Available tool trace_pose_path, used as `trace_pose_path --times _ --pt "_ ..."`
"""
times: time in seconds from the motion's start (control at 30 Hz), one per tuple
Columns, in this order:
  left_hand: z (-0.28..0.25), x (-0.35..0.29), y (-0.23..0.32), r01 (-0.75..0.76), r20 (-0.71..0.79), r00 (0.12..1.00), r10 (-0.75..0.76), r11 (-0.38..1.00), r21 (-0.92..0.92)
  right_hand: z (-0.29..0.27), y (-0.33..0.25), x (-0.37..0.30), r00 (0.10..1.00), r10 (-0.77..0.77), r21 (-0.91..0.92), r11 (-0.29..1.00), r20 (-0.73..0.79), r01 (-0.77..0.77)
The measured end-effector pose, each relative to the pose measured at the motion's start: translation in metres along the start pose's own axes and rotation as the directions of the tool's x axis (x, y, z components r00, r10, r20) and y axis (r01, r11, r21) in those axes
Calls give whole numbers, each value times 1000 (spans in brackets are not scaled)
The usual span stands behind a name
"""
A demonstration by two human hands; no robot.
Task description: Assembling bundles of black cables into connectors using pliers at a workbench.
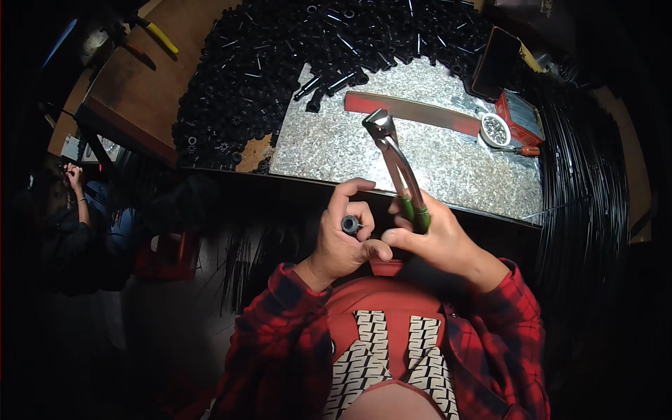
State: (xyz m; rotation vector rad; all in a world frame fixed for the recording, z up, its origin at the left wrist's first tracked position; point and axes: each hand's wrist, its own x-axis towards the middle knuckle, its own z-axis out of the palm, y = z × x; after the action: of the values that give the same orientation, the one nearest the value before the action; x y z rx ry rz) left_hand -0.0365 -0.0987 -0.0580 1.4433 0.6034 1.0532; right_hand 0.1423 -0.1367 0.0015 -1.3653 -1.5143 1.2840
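head: left hand [343, 234] pinches black part [351, 224], right hand [437, 238] grips pliers [399, 168]

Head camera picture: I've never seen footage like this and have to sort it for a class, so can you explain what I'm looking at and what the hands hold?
This is one view from a wide fisheye camera worn on a person's head, looking down, so straight edges curve near the rim. The two forearms in red plaid sleeves are the wearer's own. The left hand pinches a small black ring-shaped part. The right hand grips green-handled pliers, nose pointing away over the table. Ahead lies a speckled metal worktop with a big heap of black plastic parts, a flat red bar, a small white bowl and a red box. At far left another person's hand shows, dimly lit.
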Motion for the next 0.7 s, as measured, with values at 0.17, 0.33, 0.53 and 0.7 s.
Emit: trace_pose_path --times 0.17,0.33,0.53,0.7 --pt "-10 1 -1 -15 -95 995 10 998 -57 -23 -2 -24 989 101 -323 944 104 -63" --pt "-18 3 -2 -39 -145 989 25 995 -93 -29 1 -47 957 -273 -708 658 92 256" --pt "-1 9 9 -49 -146 988 49 999 2 -28 -1 -52 933 -345 -862 439 97 252" --pt "0 13 9 -46 -78 996 48 999 28 -29 3 -55 921 -377 -888 384 101 254"
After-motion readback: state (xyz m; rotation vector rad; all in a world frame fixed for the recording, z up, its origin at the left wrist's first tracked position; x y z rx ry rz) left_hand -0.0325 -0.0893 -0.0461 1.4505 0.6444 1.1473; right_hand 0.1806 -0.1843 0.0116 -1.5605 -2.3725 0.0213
